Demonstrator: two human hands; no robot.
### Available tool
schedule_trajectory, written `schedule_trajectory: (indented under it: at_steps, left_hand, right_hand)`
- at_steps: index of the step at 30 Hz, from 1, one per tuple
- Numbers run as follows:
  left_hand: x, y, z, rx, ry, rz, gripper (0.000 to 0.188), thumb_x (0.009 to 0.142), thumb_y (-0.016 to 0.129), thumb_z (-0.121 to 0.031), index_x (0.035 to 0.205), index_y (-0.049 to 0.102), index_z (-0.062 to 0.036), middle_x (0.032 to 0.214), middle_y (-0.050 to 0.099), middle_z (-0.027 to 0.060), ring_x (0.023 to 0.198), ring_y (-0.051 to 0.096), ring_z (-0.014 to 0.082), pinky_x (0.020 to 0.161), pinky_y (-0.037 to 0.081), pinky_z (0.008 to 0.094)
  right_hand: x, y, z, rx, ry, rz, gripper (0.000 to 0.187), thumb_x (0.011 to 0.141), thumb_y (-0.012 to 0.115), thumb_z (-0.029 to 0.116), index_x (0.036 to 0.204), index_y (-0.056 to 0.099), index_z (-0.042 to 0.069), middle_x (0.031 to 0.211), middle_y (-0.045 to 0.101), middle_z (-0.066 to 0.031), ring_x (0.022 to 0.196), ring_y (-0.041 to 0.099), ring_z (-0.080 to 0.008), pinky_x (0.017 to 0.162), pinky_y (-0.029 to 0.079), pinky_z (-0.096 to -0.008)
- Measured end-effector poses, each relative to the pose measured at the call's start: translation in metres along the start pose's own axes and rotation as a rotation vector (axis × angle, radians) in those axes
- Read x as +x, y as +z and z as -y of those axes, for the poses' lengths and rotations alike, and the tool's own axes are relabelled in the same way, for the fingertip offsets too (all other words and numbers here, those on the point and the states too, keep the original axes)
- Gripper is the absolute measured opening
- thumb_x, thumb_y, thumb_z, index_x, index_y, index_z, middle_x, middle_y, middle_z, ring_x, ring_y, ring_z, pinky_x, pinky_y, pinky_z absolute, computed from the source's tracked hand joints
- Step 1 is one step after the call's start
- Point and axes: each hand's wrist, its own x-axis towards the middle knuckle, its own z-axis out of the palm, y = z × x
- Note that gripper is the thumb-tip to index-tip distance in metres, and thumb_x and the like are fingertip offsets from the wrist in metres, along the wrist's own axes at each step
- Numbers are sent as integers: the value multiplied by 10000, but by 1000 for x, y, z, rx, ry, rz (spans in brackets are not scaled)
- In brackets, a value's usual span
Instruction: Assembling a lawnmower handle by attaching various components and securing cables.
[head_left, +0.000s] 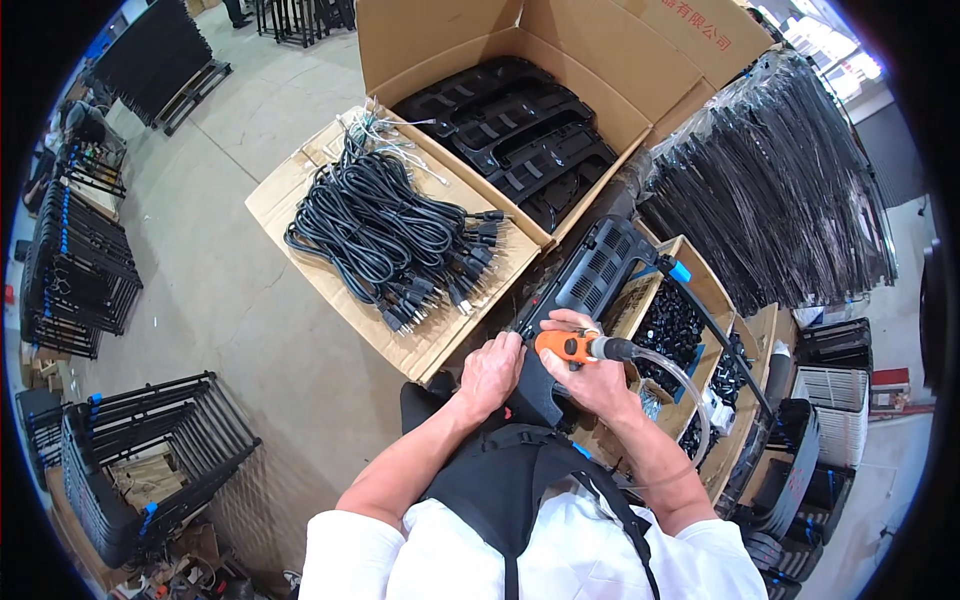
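In front of me lies a black plastic panel [590, 278] with slotted vents, its long side running up and to the right. My right hand [590, 380] is closed around an orange air screwdriver [563, 346], and a clear hose [690, 390] trails from its back end. The tool's tip is hidden behind my hands. My left hand [492, 374] is closed at the near left edge of the panel, fingers bent, close beside the screwdriver. Whether it also pinches a small part cannot be seen.
Left of the panel, black power cables [385, 235] lie on a cardboard sheet [290, 190]. A large carton [430, 50] behind holds black plastic panels [510, 120]. On the right are a wooden divided bin [715, 360] of small black parts and stacked black strips [770, 180]. Black frames [160, 460] stand lower left.
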Motion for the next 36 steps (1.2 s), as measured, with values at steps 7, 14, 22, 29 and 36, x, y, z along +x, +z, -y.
schedule_trajectory:
  at_steps: [7, 14, 22, 29, 36]
  left_hand:
    - [4, -3, -2, -114, 4, -84, 183, 1035, 669, -208, 1015, 583, -47, 900, 668, 167, 812, 719, 338, 723, 599, 497]
    - [27, -28, -1, -1428, -791, 83, 158, 984, 560, -163, 1037, 675, -69, 813, 637, 14, 700, 558, 92, 583, 435, 263]
    - [56, -38, -31, 51, -338, 376, 436, 1015, 714, -392, 1174, 646, 7, 1030, 761, 285, 1010, 751, 449, 870, 576, 547]
    - [49, -27, 9, -765, -642, 258, 299, 1088, 471, -288, 1051, 614, -27, 768, 627, 125, 595, 578, 239, 554, 451, 388]
    - [14, -68, 9, -1134, -812, 323, 260, 1114, 422, -266, 1041, 597, -87, 726, 427, -60, 580, 349, 49, 509, 271, 243]
  right_hand:
    - [-21, -44, 21, 346, 111, -244, 550, 928, 793, 55, 1426, 572, -23, 1305, 750, -186, 1189, 726, -232, 1077, 573, -385]
    - [-54, -66, -6, 477, 154, -401, 543, 945, 772, 132, 1418, 577, -51, 1261, 757, -245, 1184, 733, -283, 1095, 556, -438]
    - [-84, -63, -21, 459, 208, -425, 551, 935, 758, 118, 1419, 561, -58, 1254, 754, -246, 1170, 733, -279, 1087, 556, -431]
    - [-97, -68, -25, 513, 188, -444, 556, 941, 750, 48, 1442, 529, -49, 1282, 738, -234, 1220, 713, -285, 1112, 552, -444]
    - [-105, -69, -33, 508, 247, -439, 572, 945, 752, 56, 1458, 517, -41, 1293, 732, -239, 1228, 703, -285, 1123, 541, -446]
